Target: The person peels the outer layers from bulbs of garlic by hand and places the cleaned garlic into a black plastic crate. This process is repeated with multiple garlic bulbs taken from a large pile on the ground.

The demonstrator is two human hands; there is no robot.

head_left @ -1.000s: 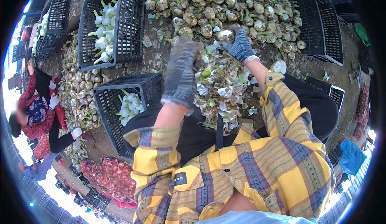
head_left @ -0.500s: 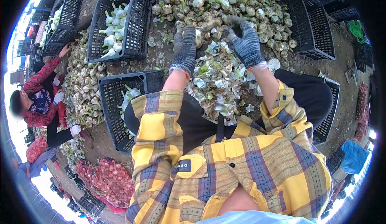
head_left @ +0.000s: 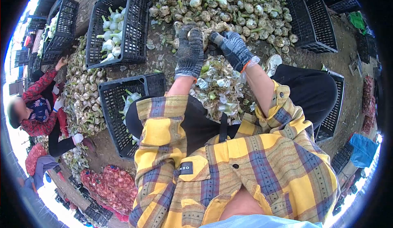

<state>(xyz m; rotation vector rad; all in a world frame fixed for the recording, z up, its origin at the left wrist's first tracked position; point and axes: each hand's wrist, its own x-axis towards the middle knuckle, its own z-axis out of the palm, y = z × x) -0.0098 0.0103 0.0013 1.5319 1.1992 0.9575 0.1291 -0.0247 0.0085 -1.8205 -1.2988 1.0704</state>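
My left hand [head_left: 189, 54], in a grey knitted glove, is closed round a garlic bulb [head_left: 205, 34] in front of the garlic heap [head_left: 245, 9]. From the other side my gloved right hand [head_left: 234, 51] reaches in, its fingers bent against the same bulb; the fingertips are partly hidden. Below both hands lies a pile of loose garlic skins and leaves [head_left: 221, 84], between my legs.
A black crate [head_left: 137, 27] with cleaned white garlic stands at the upper left; another crate [head_left: 157, 82] sits by my left knee. More crates [head_left: 323, 27] are at the right. A co-worker [head_left: 39, 101] sits beside garlic at far left, near red net sacks [head_left: 112, 187].
My right hand has come inward and left, from apart with spread fingers to touching the bulb. My left hand stays round the garlic. The view has shifted slightly.
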